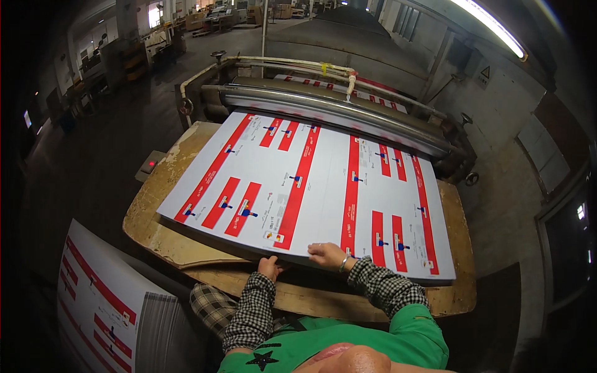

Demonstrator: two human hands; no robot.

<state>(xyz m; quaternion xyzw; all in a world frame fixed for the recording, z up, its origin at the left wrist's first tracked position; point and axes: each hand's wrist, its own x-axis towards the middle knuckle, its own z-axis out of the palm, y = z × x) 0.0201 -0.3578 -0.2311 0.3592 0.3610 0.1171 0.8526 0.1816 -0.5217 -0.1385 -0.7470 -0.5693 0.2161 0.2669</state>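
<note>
A stack of large white printed sheets [329,193] with red bands and small blue figures lies on a worn wooden table [146,205]. Its far edge reaches up to a metal roller [336,115]. My left hand [269,268] is at the near edge of the stack, fingers curled against its side, with some fingertips hidden beneath. To its right, my right hand [328,256] pinches the top sheet's near edge, fingers bent over the paper. A bracelet circles the right wrist.
A tall pile of similar printed sheets [158,323] stands at the lower left. A control box with a red light [149,165] sits beside the table's left edge. Handwheels [185,107] and a pipe [273,61] frame the roller. A dark conveyor [348,31] extends behind it.
</note>
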